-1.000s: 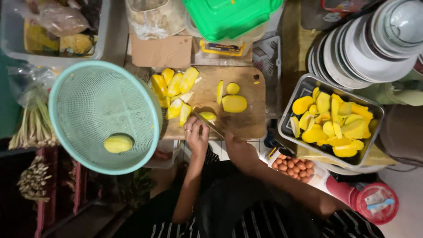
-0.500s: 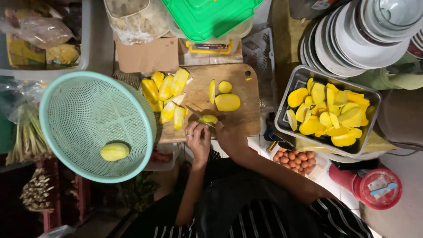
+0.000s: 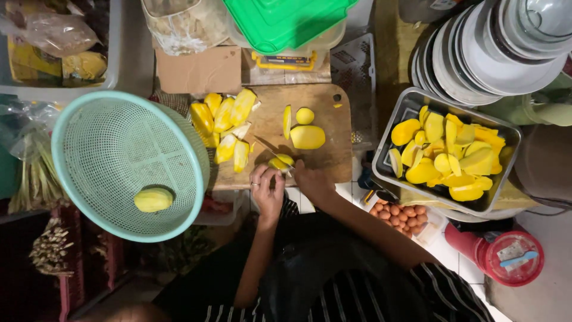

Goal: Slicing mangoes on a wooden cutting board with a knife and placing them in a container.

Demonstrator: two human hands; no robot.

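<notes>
Two hands meet at the near edge of the brown wooden cutting board, and much of what they do is hidden from where I watch. My left hand curls its fingers over a small yellow peeled fruit piece, pinning it to the board, so only the far half of the piece shows past the fingertips. My right hand is closed around something just beside that piece; a thin dark blade seems to run from it toward the far left, though the handle is buried in the fist and I cannot be sure of the knife's outline. The fruit piece lies touching the left fingertips, between both hands. Farther out on the board sit a larger yellow half, a small round piece and a thin slice, with a heap of yellow cut wedges at the board's left end. A pale green plastic colander to the left holds one whole fruit. A rectangular metal tray of yellow slices stands to the right, and the stacked white plates beyond it are cut off by the frame.
</notes>
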